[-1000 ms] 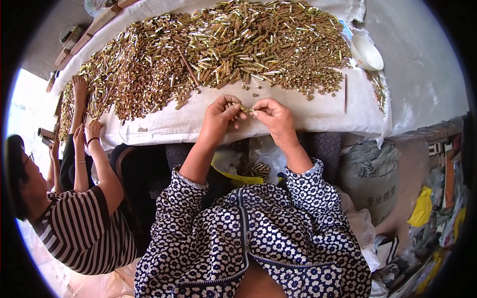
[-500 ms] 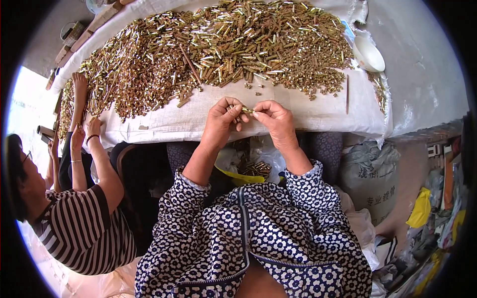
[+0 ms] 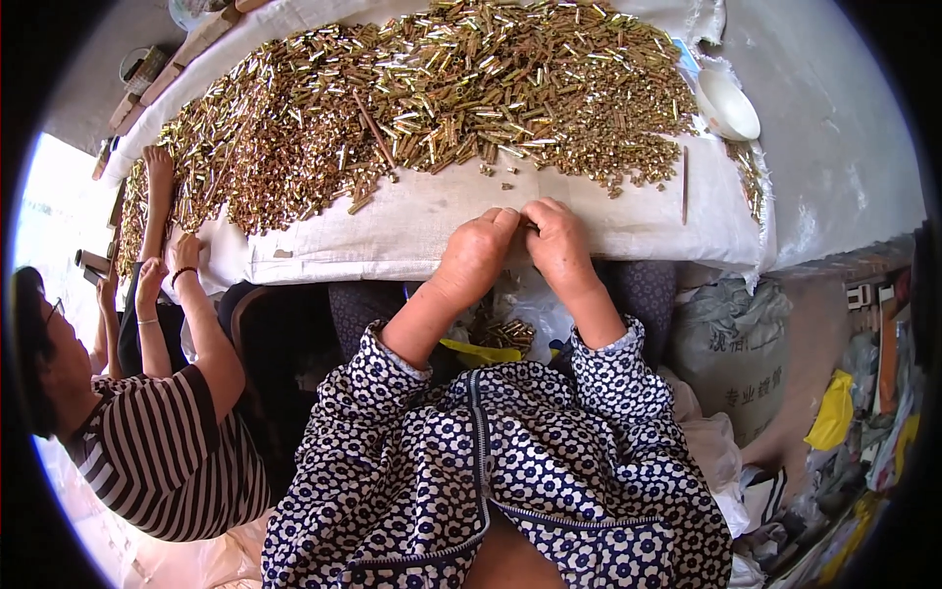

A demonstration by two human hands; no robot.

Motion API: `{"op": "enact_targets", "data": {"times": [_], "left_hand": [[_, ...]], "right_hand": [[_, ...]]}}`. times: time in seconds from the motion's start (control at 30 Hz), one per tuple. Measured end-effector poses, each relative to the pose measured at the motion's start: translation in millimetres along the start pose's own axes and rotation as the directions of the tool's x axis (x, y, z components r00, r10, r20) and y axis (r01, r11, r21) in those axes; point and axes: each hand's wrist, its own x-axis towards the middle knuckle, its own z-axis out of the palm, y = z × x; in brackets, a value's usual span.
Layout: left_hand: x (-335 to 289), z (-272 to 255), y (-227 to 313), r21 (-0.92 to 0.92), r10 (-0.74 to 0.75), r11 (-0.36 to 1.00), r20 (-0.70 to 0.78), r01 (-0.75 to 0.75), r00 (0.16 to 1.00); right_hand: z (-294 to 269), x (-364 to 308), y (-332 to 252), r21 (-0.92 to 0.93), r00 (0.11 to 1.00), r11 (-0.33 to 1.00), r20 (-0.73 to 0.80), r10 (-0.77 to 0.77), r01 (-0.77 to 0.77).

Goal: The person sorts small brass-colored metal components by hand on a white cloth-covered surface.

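My left hand (image 3: 478,255) and my right hand (image 3: 558,245) meet over the near edge of the cloth-covered table (image 3: 363,240). Both are closed with knuckles turned up, fingertips close together. The backs of the hands now hide the small gold-coloured metal pieces that showed between the fingers a moment earlier. Beyond them lies a broad heap of gold-coloured metal tubes and short fittings (image 3: 471,83). A few loose pieces (image 3: 507,186) sit on the cloth just ahead of my hands. Below, between my knees, more of these tubes (image 3: 505,335) rest in a plastic-lined container.
A thin brown stick (image 3: 375,129) lies on the heap and another stick (image 3: 685,186) on the cloth to the right. A white bowl (image 3: 727,105) tilts at the right corner. At left, a co-worker in a striped shirt (image 3: 162,456) reaches to the heap. Sacks (image 3: 731,344) stand at right.
Both hands have rolled over so their backs face up, and the left has shifted right toward the other. The metal pieces seen between the fingers before are now hidden.
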Motion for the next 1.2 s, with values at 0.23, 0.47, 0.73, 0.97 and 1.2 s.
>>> {"op": "enact_targets", "data": {"times": [0.23,0.47,0.73,0.97,1.2], "left_hand": [[-22,-27,4,-0.21,-0.039,0.975,0.139,0.068,0.99],[3,-48,-12,-0.256,-0.123,0.961,-0.058,0.104,0.991],[75,-22,-69,0.396,-0.185,0.892,-0.121,0.218,0.975],[65,-26,-63,0.338,-0.138,0.924,-0.141,0.179,0.98],[14,-29,-46,0.065,-0.096,0.993,-0.022,0.097,0.995]], "right_hand": [[12,23,3,-0.216,0.995,0.973,-0.044,-0.09,0.078],[18,34,-1,-0.332,0.976,0.923,-0.032,-0.216,0.194],[22,32,-2,-0.301,0.968,0.936,-0.109,-0.226,0.184],[21,30,2,-0.151,0.958,0.976,-0.217,-0.187,0.156],[20,15,6,0.581,0.972,0.787,0.031,0.234,-0.208]]}}
